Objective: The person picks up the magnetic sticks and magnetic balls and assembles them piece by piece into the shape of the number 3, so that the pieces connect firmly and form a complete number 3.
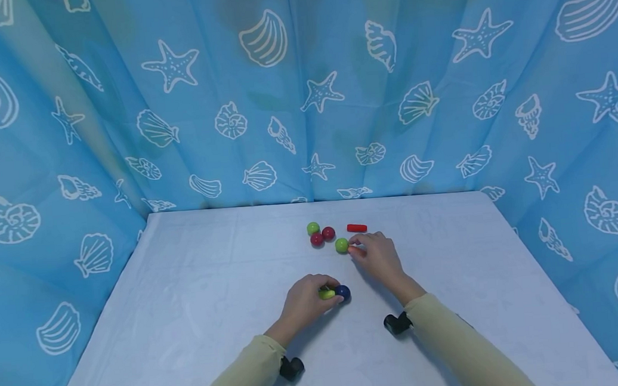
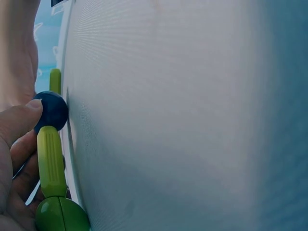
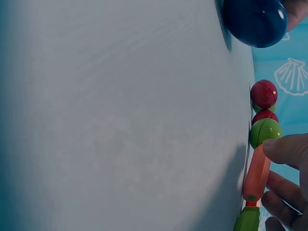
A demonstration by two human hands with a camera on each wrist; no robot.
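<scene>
In the head view my left hand (image 1: 307,301) holds a dark blue ball (image 1: 343,292) low over the table, its thumb pressed on the ball in the left wrist view. A yellow-green rod (image 2: 51,161) runs from the blue ball to a green ball (image 2: 61,215); a second green rod (image 2: 55,80) shows beyond. Further up the table, my right hand (image 1: 380,258) pinches an orange rod (image 3: 257,175), thumb at the end that meets a light green ball (image 1: 342,245). Below the orange rod in the right wrist view is a green piece (image 3: 248,220).
Two dark red balls (image 1: 328,233) and another light green ball (image 1: 313,228) cluster left of the right hand. Behind that hand lies a red rod (image 1: 357,228). The white-covered table (image 1: 196,266) ends at a blue shell-patterned curtain (image 1: 305,133).
</scene>
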